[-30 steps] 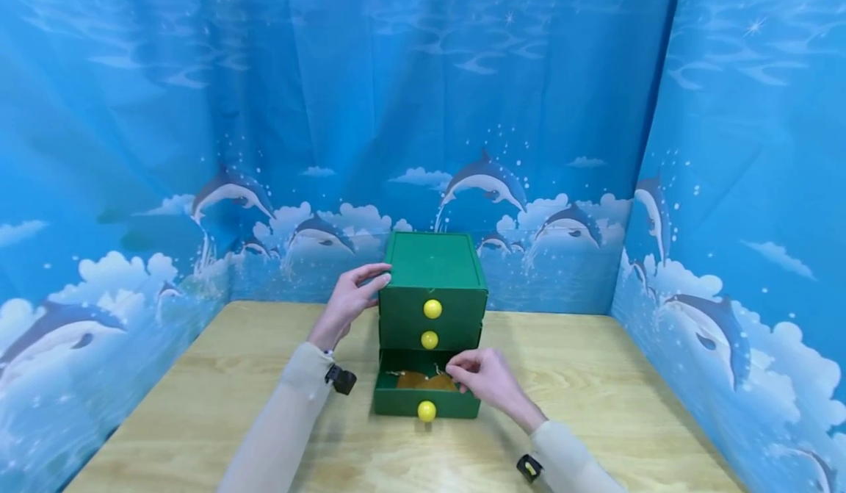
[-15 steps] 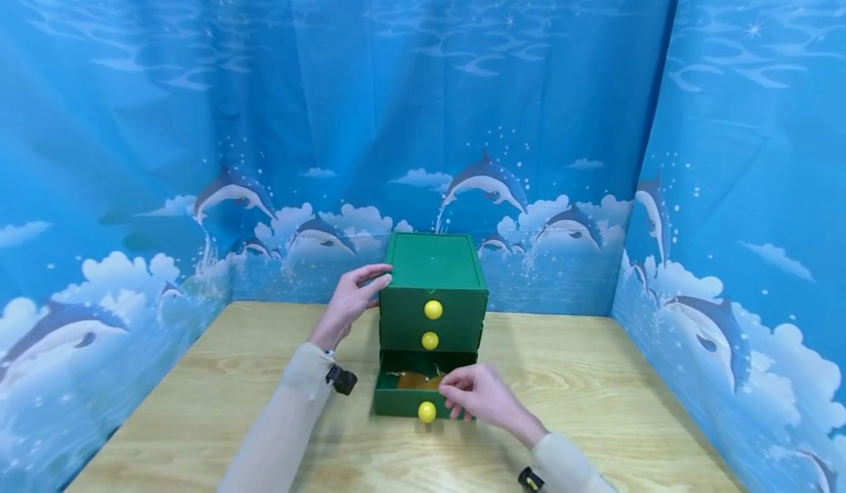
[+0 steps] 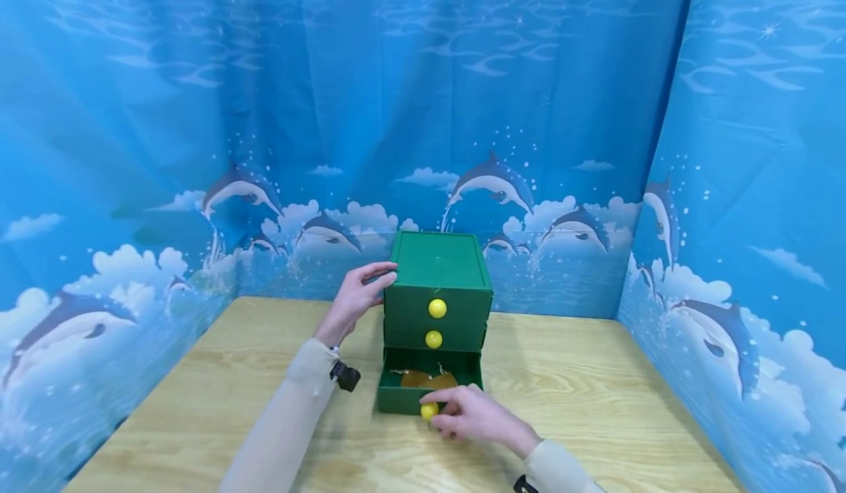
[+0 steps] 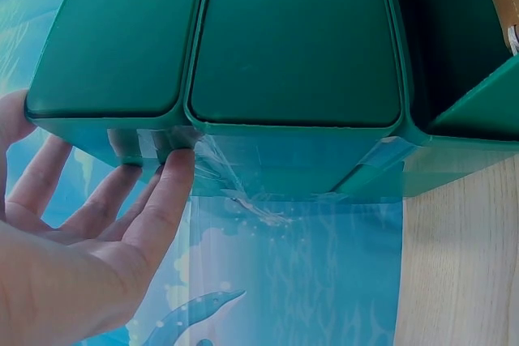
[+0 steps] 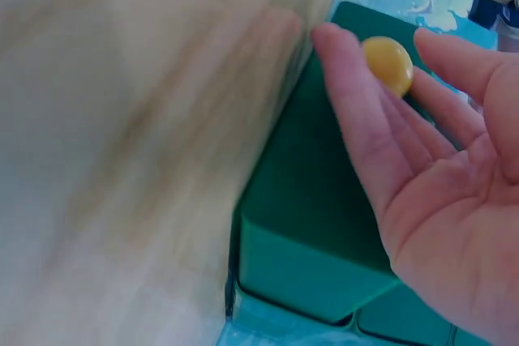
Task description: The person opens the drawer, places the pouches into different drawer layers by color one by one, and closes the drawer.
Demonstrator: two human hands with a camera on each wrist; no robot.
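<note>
A green cabinet (image 3: 439, 259) with yellow knobs stands on the table, and its bottom drawer (image 3: 399, 401) is pulled out. Inside that drawer lies a flat brown piece (image 3: 429, 380) with small silvery bits around it; its kind is unclear. My left hand (image 3: 355, 298) rests on the cabinet's upper left side, fingertips against the side wall in the left wrist view. My right hand (image 3: 481, 418) is at the bottom drawer's yellow knob (image 5: 388, 64). Its fingers and thumb are spread around the knob, and in the right wrist view a gap shows between thumb and knob.
The wooden table (image 3: 581, 383) extends on both sides of the cabinet. Behind and beside it hang blue curtains (image 3: 370, 111) printed with dolphins. Two upper drawers with yellow knobs (image 3: 437, 308) are closed above the pulled-out one.
My right hand has moved from the inside of the bottom drawer, over its front edge, down to the knob. The left hand stays in place on the cabinet. The head view has shifted slightly.
</note>
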